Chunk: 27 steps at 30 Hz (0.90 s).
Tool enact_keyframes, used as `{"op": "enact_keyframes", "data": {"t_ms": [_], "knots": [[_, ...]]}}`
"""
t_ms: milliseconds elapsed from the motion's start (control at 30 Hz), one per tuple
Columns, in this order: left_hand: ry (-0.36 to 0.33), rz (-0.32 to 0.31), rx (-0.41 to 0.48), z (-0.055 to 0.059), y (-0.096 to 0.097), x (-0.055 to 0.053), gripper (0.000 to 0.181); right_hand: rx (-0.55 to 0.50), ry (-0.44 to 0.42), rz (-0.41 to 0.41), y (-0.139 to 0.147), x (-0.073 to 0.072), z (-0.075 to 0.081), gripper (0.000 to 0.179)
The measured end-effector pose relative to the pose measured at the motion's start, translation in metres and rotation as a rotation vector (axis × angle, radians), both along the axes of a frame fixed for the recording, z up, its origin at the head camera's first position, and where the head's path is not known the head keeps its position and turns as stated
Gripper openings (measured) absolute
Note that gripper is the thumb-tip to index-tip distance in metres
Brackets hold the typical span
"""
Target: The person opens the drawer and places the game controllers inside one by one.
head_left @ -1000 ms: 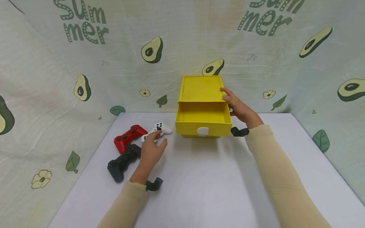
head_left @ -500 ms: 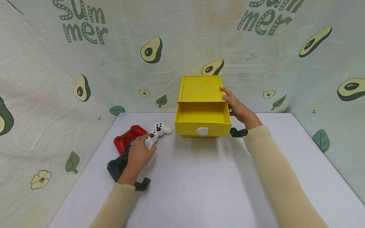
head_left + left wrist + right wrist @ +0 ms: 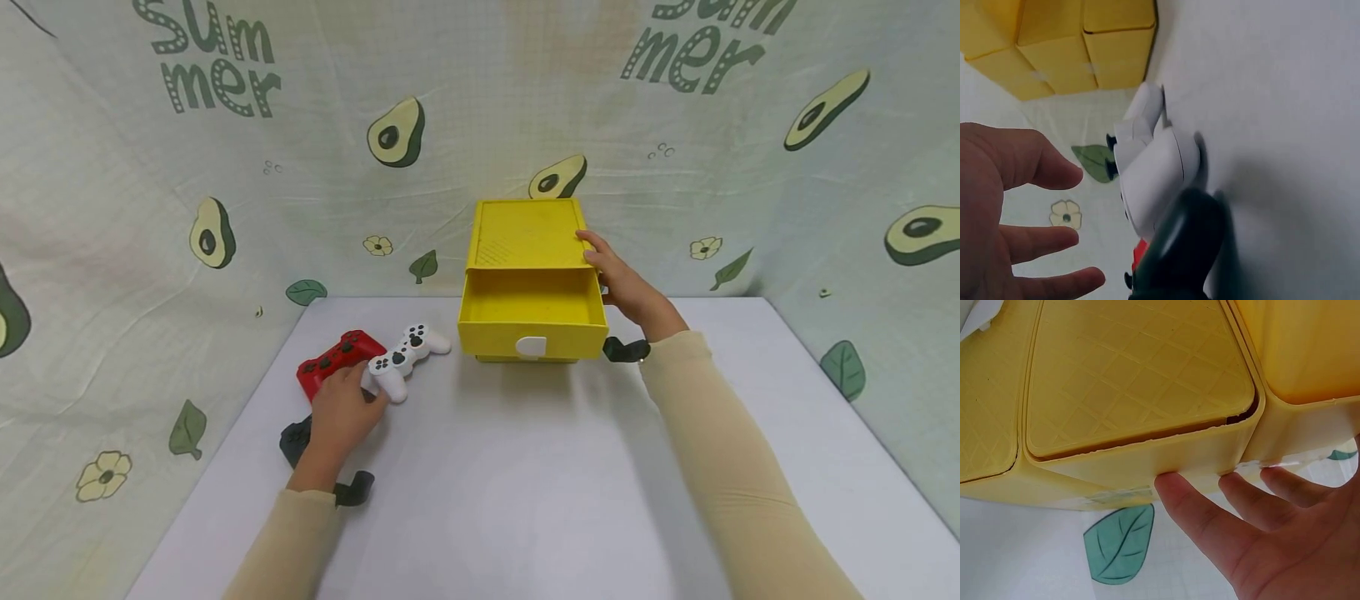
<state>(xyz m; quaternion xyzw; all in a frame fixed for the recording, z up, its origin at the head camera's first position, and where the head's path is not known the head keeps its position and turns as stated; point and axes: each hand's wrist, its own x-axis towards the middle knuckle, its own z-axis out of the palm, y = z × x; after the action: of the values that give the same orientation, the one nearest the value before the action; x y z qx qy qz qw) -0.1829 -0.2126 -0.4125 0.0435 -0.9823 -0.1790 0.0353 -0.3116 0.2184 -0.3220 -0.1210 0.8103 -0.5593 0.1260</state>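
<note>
My left hand (image 3: 341, 412) hovers over the black game controller (image 3: 295, 440), covering most of it in the head view. The left wrist view has its thumb and fingers spread, with a gap between them and the controllers. Just beyond lies a white game controller (image 3: 402, 358), beside a red game controller (image 3: 337, 362). Against the right side of a yellow drawer unit (image 3: 525, 237) rests my right hand (image 3: 626, 283); in the right wrist view its extended fingertips touch the wall. The unit's upper drawer (image 3: 487, 340) is pulled out, and its visible inside holds nothing.
The white table (image 3: 525, 483) extends in front of the drawer unit and to its right. A printed cloth (image 3: 315, 167) hangs behind and at both sides. The drawer has a white handle (image 3: 532, 347).
My left hand has moved from the white controller leftward and toward me, over the black one. The white controller is uncovered and lies in place. My right hand stays on the unit.
</note>
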Motion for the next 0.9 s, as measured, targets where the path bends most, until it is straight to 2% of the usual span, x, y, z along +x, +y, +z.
{"op": "enact_keyframes", "data": {"t_ms": [133,233,400,533,767,900], "knots": [[-0.050,0.021,-0.043,0.003,-0.010,0.002,0.072,0.002,0.009,-0.009,0.003,-0.007,-0.009,0.057],[-0.098,0.032,-0.060,0.005,-0.017,0.003,0.072,-0.002,0.006,-0.009,0.003,-0.007,-0.008,0.056],[-0.169,0.044,-0.069,0.006,-0.030,0.005,0.075,-0.005,-0.003,0.006,-0.002,0.004,0.004,0.058],[-0.233,0.045,-0.074,0.002,-0.040,0.005,0.080,0.006,-0.001,0.014,-0.005,0.013,0.014,0.059],[-0.283,0.039,-0.069,0.001,-0.048,0.007,0.077,0.009,0.016,-0.009,0.001,-0.004,-0.006,0.057],[-0.310,0.041,-0.045,0.000,-0.050,0.008,0.077,0.015,0.026,-0.017,0.002,-0.008,-0.011,0.056]]}}
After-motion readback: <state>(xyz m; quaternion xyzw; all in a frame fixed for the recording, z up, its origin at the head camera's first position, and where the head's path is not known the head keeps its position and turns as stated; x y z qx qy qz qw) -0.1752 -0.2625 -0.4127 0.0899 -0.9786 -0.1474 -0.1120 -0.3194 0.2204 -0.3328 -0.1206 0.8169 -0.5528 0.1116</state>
